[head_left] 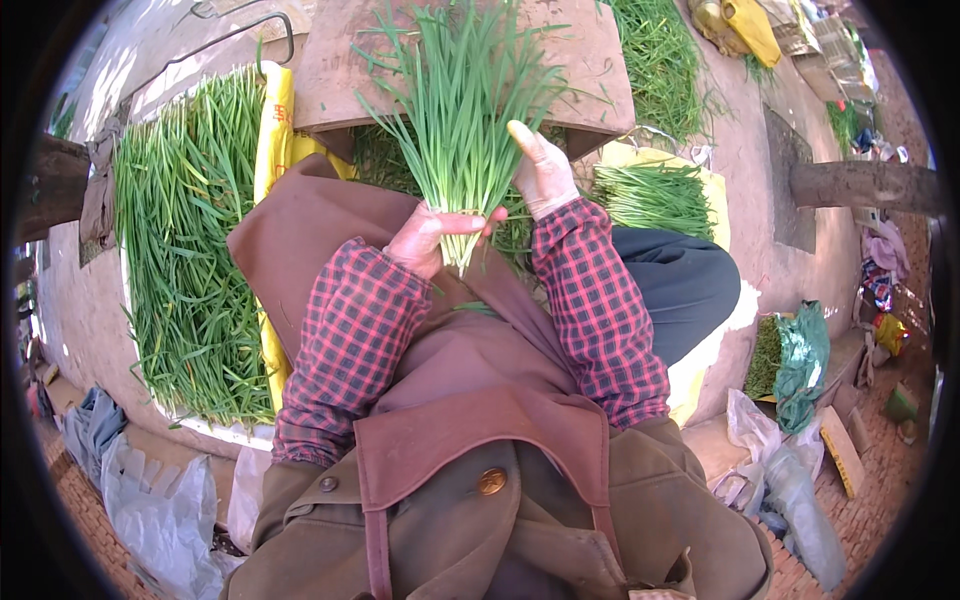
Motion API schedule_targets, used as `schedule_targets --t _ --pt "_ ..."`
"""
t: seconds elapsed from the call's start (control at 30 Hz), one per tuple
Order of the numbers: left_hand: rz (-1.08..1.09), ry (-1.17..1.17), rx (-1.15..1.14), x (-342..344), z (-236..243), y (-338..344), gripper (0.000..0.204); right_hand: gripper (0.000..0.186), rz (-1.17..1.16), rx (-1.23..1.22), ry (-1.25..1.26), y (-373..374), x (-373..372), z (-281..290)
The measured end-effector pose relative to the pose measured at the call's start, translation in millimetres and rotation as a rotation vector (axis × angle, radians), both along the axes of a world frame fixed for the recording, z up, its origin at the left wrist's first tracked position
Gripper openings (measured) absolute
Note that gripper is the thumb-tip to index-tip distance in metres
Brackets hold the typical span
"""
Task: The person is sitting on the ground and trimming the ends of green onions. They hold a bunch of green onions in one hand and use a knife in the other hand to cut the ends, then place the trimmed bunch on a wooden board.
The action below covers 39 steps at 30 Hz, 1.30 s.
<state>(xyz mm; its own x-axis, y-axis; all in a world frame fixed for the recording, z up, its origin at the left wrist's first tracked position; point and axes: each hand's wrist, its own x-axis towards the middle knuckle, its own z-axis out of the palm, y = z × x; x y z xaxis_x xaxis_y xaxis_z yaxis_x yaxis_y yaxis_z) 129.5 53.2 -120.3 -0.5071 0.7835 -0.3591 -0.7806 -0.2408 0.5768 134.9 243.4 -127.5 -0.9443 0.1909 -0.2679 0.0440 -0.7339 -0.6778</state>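
Observation:
A bunch of green chives (470, 130) stands upright in front of me, its pale cut ends down and its leaf tips fanned out at the top. My left hand (425, 238) is closed round it near the base, the thumb lying across the stems. On the right side of the leaves, my right hand (545, 172) holds the bunch higher up. Its thumb, yellowish at the tip, points up along the leaves, while its other fingers are mostly hidden behind them. The bunch is above my lap, over a brown apron (480, 355).
A low reddish-brown bench (335, 60) stands ahead. Left lies a large chive pile (190, 260), edged by yellow sacking (272, 150). Right are a smaller pile (655, 200) on yellow cloth and loose greens (660, 70). Plastic bags (165, 505) and a green bag (803, 360) lie nearer me.

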Motion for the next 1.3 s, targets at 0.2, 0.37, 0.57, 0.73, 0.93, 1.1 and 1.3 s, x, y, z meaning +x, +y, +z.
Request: schedule_targets --t 0.2,0.37,0.57,0.73,0.93,1.1,1.3 --pt "0.108 0.127 -0.098 3 -11 2 0.044 0.044 -0.074 0.636 -0.288 -22 -7 10" --pt "0.056 -0.001 -0.065 4 -5 1 0.04 0.031 -0.187 0.187 -0.142 2 -1 -22" --pt "0.064 0.018 -0.054 5 -7 1 0.037 0.035 -0.104 -0.028 -0.042 2 4 -16" --pt "0.123 0.072 -0.109 3 -8 1 0.035 0.051 0.001 -0.099 0.048 -7 10 -16" --pt "0.178 0.861 -0.782 7 -35 11 0.056 0.077 0.113 0.715 -0.146 -52 17 14" --pt "-0.133 1.436 -1.326 22 -16 24 0.09 0.04 -0.067 0.302 -0.25 -51 10 -8" --pt "-0.031 1.311 -0.895 19 -25 23 0.108 0.027 -0.139 -0.021 -0.255 -32 18 -43"
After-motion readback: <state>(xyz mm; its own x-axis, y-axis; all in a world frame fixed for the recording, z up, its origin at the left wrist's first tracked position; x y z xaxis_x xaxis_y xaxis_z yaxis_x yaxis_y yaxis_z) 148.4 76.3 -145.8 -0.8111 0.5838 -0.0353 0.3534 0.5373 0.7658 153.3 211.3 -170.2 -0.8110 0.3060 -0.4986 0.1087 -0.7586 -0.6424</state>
